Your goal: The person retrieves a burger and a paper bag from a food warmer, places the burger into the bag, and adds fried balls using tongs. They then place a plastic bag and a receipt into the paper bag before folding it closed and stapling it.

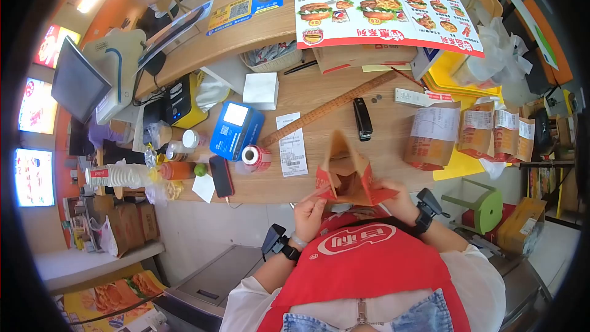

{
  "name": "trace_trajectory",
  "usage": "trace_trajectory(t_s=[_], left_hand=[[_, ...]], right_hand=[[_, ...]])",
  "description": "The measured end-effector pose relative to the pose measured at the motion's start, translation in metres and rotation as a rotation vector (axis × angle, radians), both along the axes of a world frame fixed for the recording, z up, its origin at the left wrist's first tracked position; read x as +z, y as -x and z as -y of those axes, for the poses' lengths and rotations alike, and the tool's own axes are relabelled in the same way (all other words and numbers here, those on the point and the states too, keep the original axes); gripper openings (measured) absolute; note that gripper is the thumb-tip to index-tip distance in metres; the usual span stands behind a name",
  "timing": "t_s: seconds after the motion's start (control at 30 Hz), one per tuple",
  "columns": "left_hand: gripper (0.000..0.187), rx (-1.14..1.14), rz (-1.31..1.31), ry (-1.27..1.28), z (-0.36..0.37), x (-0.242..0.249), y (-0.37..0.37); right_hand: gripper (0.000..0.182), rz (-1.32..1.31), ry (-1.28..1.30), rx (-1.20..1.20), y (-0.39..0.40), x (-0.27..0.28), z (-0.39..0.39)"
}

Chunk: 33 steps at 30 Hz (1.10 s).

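Observation:
A brown and red paper bag (370, 179) stands open-mouthed at the front edge of the counter, its top facing up. My left hand (309, 216) pinches its left side, with thumb and fingers closed on the red paper. On the other side my right hand (398, 201) is closed around the right edge of the bag. Just beyond the bag lie a printed receipt (291, 147) and a black stapler (362, 119). A can with a red label (261, 158) is to the left of the receipt.
Several packed paper bags with receipts (432, 129) stand at the right. A long wooden ruler (335, 106) crosses the counter. To the left are a blue payment box (236, 130), a phone (220, 176) and stacked cups (120, 176). A menu sheet (384, 9) covers the raised shelf.

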<state>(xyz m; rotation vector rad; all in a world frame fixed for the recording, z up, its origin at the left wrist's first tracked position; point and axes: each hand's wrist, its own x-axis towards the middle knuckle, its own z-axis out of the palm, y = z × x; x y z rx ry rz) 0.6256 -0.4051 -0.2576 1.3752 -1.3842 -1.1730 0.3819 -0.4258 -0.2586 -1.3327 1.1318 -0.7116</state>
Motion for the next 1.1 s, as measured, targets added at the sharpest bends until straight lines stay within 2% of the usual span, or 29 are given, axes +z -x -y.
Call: trace_trajectory(t_s=[0.03, 0.07, 0.1, 0.13, 0.17, 0.2, 0.27, 0.3, 0.33, 0.37, 0.4, 0.47, 0.53, 0.6, 0.67, 0.7, 0.73, 0.77, 0.8, 0.83, 0.87, 0.9, 0.97, 1.0, 1.07, 1.1], left_hand=[[0.024, -0.055, 0.058, -0.195, -0.001, 0.002, -0.007], [0.018, -0.112, 0.116, -0.388, -0.001, 0.004, -0.012], [0.018, -0.115, 0.116, -0.383, 0.0, 0.006, -0.014], [0.015, -0.102, -0.049, -0.408, 0.004, 0.008, -0.015], [0.013, -0.09, -0.215, -0.432, 0.007, 0.009, -0.016], [0.013, -0.095, -0.219, -0.428, 0.014, 0.01, -0.017], [0.015, -0.209, 0.025, 0.221, 0.034, 0.012, -0.019], [0.015, -0.211, 0.024, 0.228, 0.042, 0.013, -0.022], [0.019, -0.353, 0.021, 0.261, 0.05, 0.014, -0.024], [0.023, -0.497, 0.018, 0.291, 0.055, 0.015, -0.027], [0.023, -0.501, 0.016, 0.296, 0.056, 0.018, -0.029], [0.02, -0.564, -0.03, 0.114, 0.057, 0.024, -0.032], [0.021, -0.537, 0.023, 0.12, 0.054, 0.014, -0.041], [0.022, -0.514, 0.077, 0.127, 0.048, 0.006, -0.044], [0.026, -0.397, -0.053, 0.076, 0.04, 0.001, -0.04], [0.026, -0.404, -0.054, 0.078, 0.039, -0.001, -0.037], [0.027, -0.342, -0.211, 0.006, 0.037, -0.002, -0.033], [0.029, -0.277, -0.367, -0.068, 0.036, -0.003, -0.029], [0.029, -0.28, -0.367, -0.069, 0.038, 0.007, -0.024], [0.026, -0.368, -0.161, 0.082, 0.043, 0.027, -0.017], [0.023, -0.451, 0.047, 0.232, 0.047, 0.039, -0.014], [0.023, -0.452, 0.047, 0.232, 0.05, 0.035, -0.017], [0.022, -0.694, 0.215, 0.334, 0.057, 0.023, -0.027], [0.022, -0.695, 0.215, 0.336, 0.055, 0.021, -0.026], [0.017, -0.481, 0.051, 0.187, 0.047, 0.017, -0.024], [0.017, -0.485, 0.051, 0.187, 0.048, 0.016, -0.026]], right_hand=[[0.023, 0.001, 0.001, 0.001, 0.001, 0.001, 0.002], [0.02, -0.054, 0.16, 0.021, 0.002, 0.005, 0.005], [0.017, -0.11, 0.321, 0.039, 0.002, 0.013, 0.009], [0.018, -0.14, 0.462, 0.022, -0.001, 0.029, 0.016], [0.018, -0.145, 0.468, 0.019, -0.002, 0.036, 0.024], [0.019, -0.183, 0.548, 0.1, -0.002, 0.041, 0.031], [0.021, -0.224, 0.632, 0.182, -0.004, 0.048, 0.038], [0.02, -0.221, 0.618, 0.245, -0.006, 0.05, 0.04], [0.02, -0.219, 0.604, 0.307, -0.007, 0.052, 0.04], [0.02, -0.223, 0.608, 0.303, -0.007, 0.05, 0.039], [0.019, -0.193, 0.605, 0.274, -0.004, 0.045, 0.037], [0.019, -0.169, 0.605, 0.244, 0.0, 0.037, 0.03], [0.017, -0.18, 0.331, 0.034, 0.001, 0.03, 0.017], [0.016, -0.116, 0.251, -0.066, 0.0, 0.017, 0.008], [0.016, -0.052, 0.168, -0.169, -0.001, 0.009, 0.005], [0.021, 0.121, 0.129, -0.182, -0.005, 0.01, 0.006], [0.026, 0.295, 0.089, -0.192, -0.01, 0.012, 0.007], [0.026, 0.294, 0.09, -0.196, -0.013, 0.018, 0.009], [0.024, 0.101, 0.246, -0.059, -0.019, 0.035, 0.013], [0.022, -0.094, 0.398, 0.08, -0.022, 0.044, 0.015], [0.022, -0.093, 0.398, 0.078, -0.021, 0.041, 0.015], [0.021, -0.033, 0.357, 0.112, -0.019, 0.036, 0.015], [0.021, 0.025, 0.32, 0.145, -0.015, 0.034, 0.015], [0.016, -0.022, 0.307, 0.152, -0.013, 0.034, 0.014], [0.015, -0.071, 0.294, 0.155, -0.002, 0.026, 0.01], [0.022, -0.068, 0.043, 0.116, 0.006, 0.019, 0.008]])
